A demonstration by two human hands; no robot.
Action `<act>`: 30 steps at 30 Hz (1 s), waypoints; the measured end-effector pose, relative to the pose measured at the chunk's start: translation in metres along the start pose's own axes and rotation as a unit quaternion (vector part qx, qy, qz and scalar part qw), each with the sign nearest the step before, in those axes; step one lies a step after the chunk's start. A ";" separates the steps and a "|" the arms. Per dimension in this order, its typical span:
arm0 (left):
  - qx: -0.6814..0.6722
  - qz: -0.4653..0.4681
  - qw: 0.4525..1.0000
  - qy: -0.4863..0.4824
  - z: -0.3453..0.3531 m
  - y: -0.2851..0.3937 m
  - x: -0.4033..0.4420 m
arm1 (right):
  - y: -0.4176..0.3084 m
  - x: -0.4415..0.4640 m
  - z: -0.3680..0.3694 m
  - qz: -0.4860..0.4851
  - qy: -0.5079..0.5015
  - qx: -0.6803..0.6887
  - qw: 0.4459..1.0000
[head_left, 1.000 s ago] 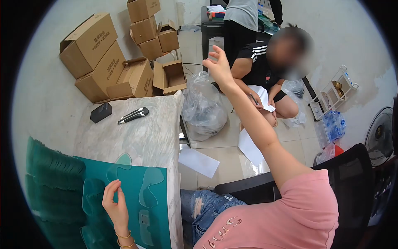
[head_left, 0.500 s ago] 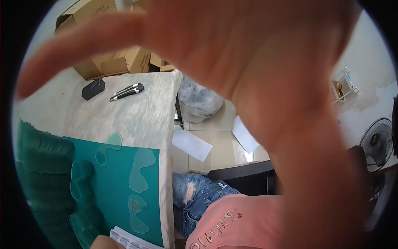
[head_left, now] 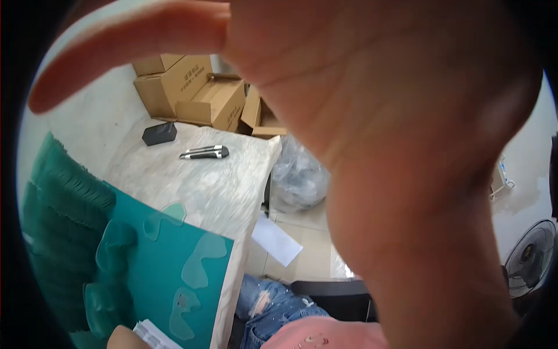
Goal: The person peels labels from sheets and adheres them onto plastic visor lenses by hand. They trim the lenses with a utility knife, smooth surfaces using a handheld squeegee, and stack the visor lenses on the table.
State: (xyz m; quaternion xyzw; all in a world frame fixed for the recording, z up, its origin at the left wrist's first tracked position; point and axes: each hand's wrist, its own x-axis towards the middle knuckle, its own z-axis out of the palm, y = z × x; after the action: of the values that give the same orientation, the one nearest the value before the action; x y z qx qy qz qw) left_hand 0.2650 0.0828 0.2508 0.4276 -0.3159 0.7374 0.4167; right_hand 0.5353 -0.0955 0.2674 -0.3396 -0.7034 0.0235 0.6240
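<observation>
My right hand [head_left: 378,104] is raised very close to the camera, palm facing it, and covers much of the view. One finger stretches out to the left; the other fingertips are out of frame. Nothing shows in the palm. At the bottom edge, a small rounded bit of skin, seemingly my left hand [head_left: 123,338], shows beside a stack of white printed papers [head_left: 152,334]; its fingers are hidden. Nearby, several clear, curved, goggle-lens-shaped sheets [head_left: 203,262] lie on a green mat [head_left: 157,273].
A black box [head_left: 159,134] and a utility knife [head_left: 204,152] lie on the marbled table [head_left: 174,174]. Cardboard boxes [head_left: 186,87] and a plastic bag [head_left: 299,177] are behind it. White paper [head_left: 278,239] lies on the floor; a fan [head_left: 532,259] stands at the right.
The view has shifted, so the table and boxes appear lower and farther right. My right hand stays in front of the camera, its outstretched finger now higher in view.
</observation>
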 end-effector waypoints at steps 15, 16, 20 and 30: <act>-0.042 -0.398 0.909 -0.117 -0.009 -0.026 -0.019 | 0.007 -0.020 0.016 0.131 0.101 -0.077 0.983; -0.053 -0.441 0.889 -0.109 -0.037 -0.030 -0.030 | 0.015 -0.034 0.009 0.155 0.137 -0.101 0.973; 0.095 -0.461 0.881 -0.054 -0.054 -0.048 -0.071 | 0.030 -0.092 -0.034 0.239 0.299 -0.198 0.902; 0.164 -0.747 0.644 -0.037 -0.081 -0.089 -0.126 | 0.024 -0.219 -0.077 0.303 0.533 -0.269 0.743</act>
State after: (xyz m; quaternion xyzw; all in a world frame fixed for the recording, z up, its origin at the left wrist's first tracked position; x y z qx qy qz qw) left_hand 0.3499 0.1462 0.1129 0.6071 0.2215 0.1996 0.7366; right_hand 0.6129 -0.2185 0.0852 -0.6459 -0.0929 -0.1634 0.7399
